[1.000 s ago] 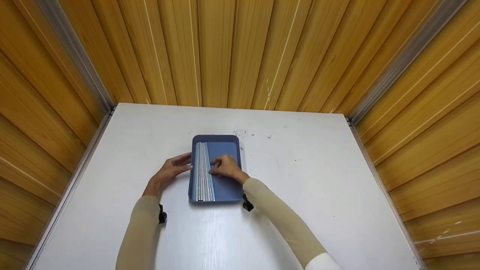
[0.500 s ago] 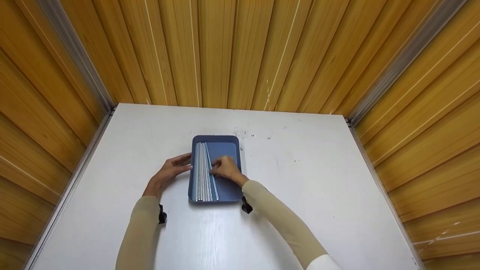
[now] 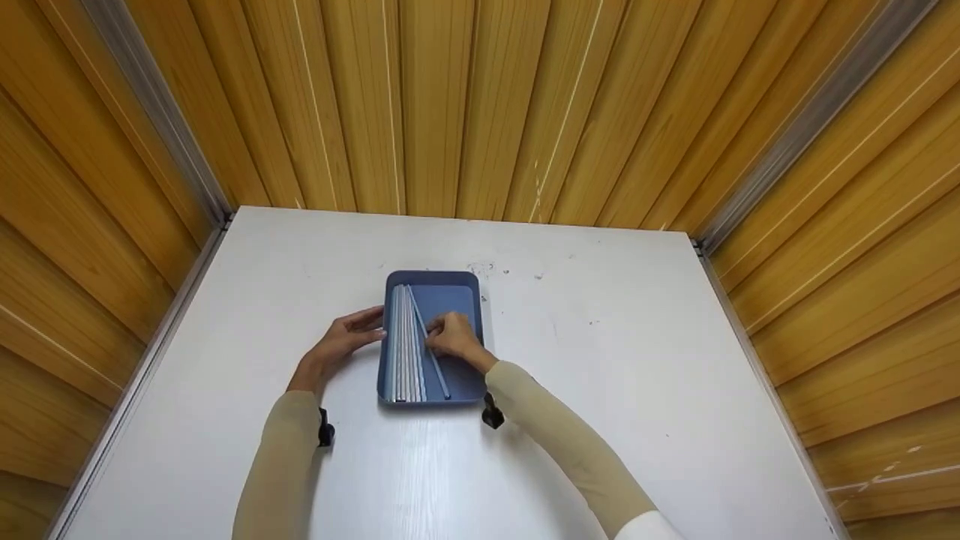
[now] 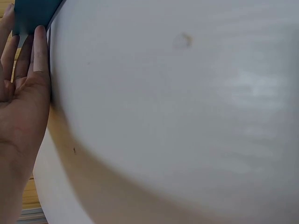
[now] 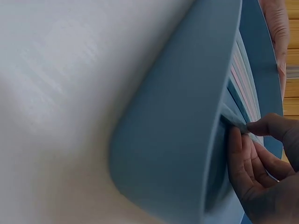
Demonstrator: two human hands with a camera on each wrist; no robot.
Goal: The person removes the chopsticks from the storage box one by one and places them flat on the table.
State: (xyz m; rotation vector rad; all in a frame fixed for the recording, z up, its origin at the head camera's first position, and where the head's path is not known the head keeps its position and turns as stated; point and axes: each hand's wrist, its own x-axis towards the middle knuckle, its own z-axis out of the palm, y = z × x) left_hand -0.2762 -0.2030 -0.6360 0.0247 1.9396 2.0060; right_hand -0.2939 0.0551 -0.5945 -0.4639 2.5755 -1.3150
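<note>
A deep blue rectangular tray [image 3: 459, 296] stands on the table. Along its left side lie several long thin pale straws [image 3: 403, 352], side by side. My right hand [image 3: 454, 335] reaches inside and pinches one straw [image 3: 440, 376] between thumb and fingers. That straw slants away from the others, its near end toward the right and its far end by the row's top. In the right wrist view, the pinch on the straw [image 5: 233, 116] shows close to the tray's wall [image 5: 173, 107]. My left hand [image 3: 346, 339] rests its extended fingers against the tray's outer left side.
The white table [image 3: 600, 375] spreads around the tray, with small dark marks behind and right of it. Wood-patterned panels [image 3: 435, 105] rise at the back and both sides. Metal rails [image 3: 795, 135] run along the panel corners.
The right hand has drawn one straw out of the row, swinging its near end to the right across the tray floor. The left hand has stayed at the tray's left side.
</note>
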